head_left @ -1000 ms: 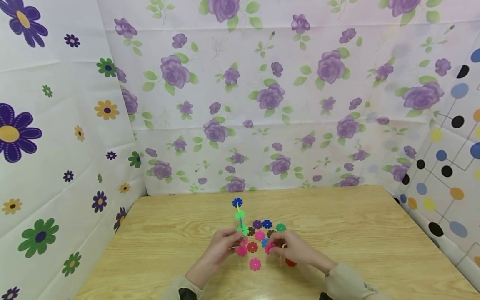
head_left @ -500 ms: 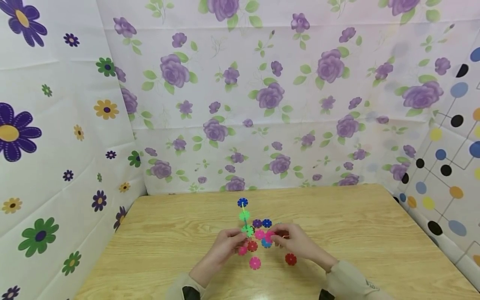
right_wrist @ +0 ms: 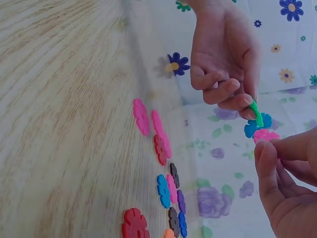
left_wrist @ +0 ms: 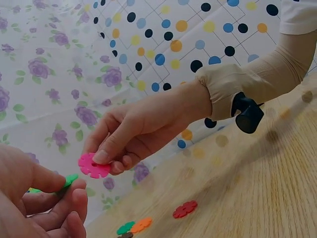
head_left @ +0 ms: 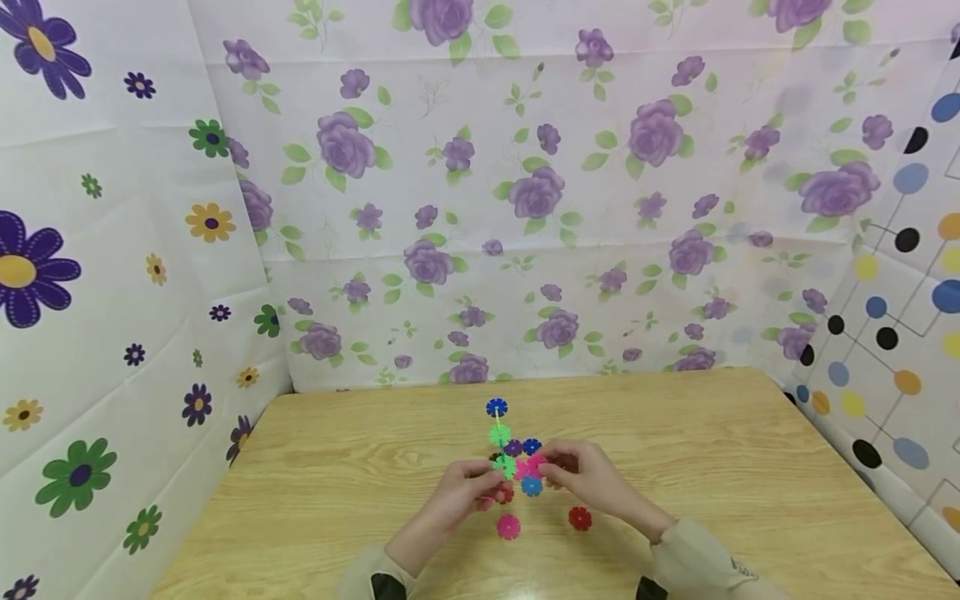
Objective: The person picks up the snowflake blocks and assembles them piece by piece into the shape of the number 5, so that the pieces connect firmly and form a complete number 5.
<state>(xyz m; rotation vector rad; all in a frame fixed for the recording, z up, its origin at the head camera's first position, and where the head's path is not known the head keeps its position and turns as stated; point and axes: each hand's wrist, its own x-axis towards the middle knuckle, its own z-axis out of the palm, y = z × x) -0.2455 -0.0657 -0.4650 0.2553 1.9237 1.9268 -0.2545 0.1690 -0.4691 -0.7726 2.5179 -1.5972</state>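
Observation:
My left hand (head_left: pixel 465 492) pinches the lower green notched disc (head_left: pixel 505 467) of a standing chain of interlocking flower discs. Above it in the head view are another green disc (head_left: pixel 499 435) and a dark blue one (head_left: pixel 497 407) at the top. A blue disc (right_wrist: pixel 252 130) of the chain shows beside the green one in the right wrist view. Between thumb and fingertips, my right hand (head_left: pixel 588 473) holds a pink disc (left_wrist: pixel 94 166) by its edge. It is close to the chain; whether they touch cannot be told.
Loose discs lie on the wooden table (head_left: pixel 337 467) beneath and around the hands: red (head_left: pixel 580 518), pink (head_left: pixel 508 527), light blue (head_left: pixel 532 487), purple (head_left: pixel 513 447) and several others. Green (left_wrist: pixel 126 227) and orange (left_wrist: pixel 141 224) discs show in the left wrist view. Patterned cloths hang behind and beside the table.
The left hand has shifted right with the chain. My right hand has moved up and slightly away with the pink disc, uncovering the red disc, and the gap between the two has narrowed.

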